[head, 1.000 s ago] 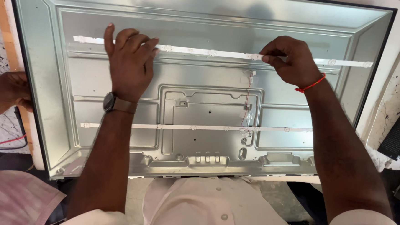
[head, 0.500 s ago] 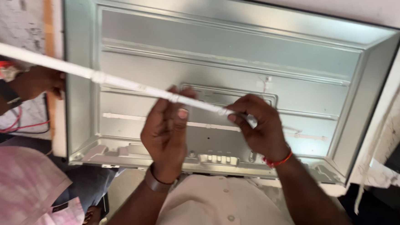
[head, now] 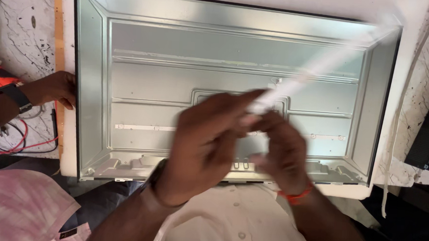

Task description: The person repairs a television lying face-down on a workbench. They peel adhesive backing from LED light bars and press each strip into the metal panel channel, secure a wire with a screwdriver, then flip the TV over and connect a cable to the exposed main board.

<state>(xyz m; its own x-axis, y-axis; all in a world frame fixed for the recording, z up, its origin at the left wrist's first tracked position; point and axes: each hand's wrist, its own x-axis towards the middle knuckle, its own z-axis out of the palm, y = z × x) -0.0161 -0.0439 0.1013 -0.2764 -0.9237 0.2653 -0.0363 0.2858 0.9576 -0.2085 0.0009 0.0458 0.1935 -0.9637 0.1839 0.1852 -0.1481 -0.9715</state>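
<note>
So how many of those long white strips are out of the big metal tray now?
The upper strip is off: only a faint line remains on the metal tray. Both the left hand and right hand hold that white strip, lifted and blurred. The lower strip is still attached.

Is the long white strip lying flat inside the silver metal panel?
No, both hands hold the long white strip lifted above the silver metal panel.

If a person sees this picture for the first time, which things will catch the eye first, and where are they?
The large silver metal back pan of a flat screen fills most of the view. In front of it, low in the middle, the left hand and the right hand pinch a long white strip that rises, blurred, toward the upper right corner. At the left edge, another person's hand rests against the pan's side.
</note>
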